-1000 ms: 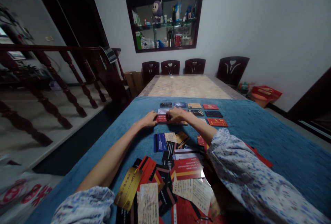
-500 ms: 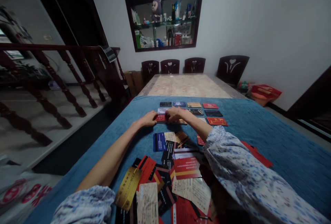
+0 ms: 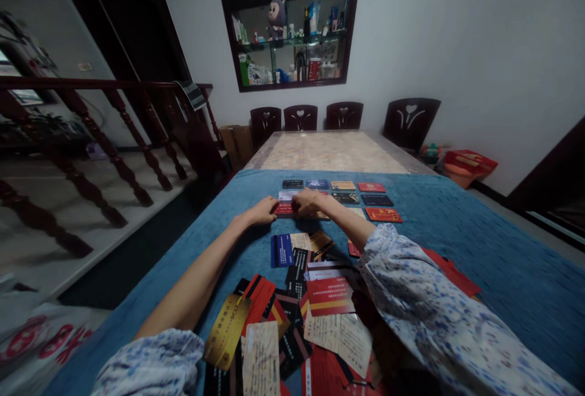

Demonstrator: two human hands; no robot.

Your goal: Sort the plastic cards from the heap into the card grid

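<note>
My left hand (image 3: 264, 210) and my right hand (image 3: 311, 202) close on the two ends of a red card (image 3: 284, 209), which lies at the left of the nearest row of cards. Some of its right part is covered by my right fingers. Just behind it is a whitish card (image 3: 287, 195). Farther back in the neat rows are a black card (image 3: 292, 184), a blue card (image 3: 317, 184) and a cream-orange card (image 3: 342, 186). To the right are a dark card (image 3: 377, 200) and a red-gold card (image 3: 384, 215). My right hand and forearm hide some cards.
Between my forearms, loose cards overlap in a heap, including a gold card (image 3: 227, 330), a blue card (image 3: 281, 251) and a red card (image 3: 329, 296). A red item (image 3: 452, 271) lies beyond my right sleeve. Blue cloth (image 3: 493, 231) covers the table's near part; chairs (image 3: 300, 117) stand behind.
Both hands stay almost in place at the red card. My right sleeve shifts very slightly; the rows and the heap look the same.
</note>
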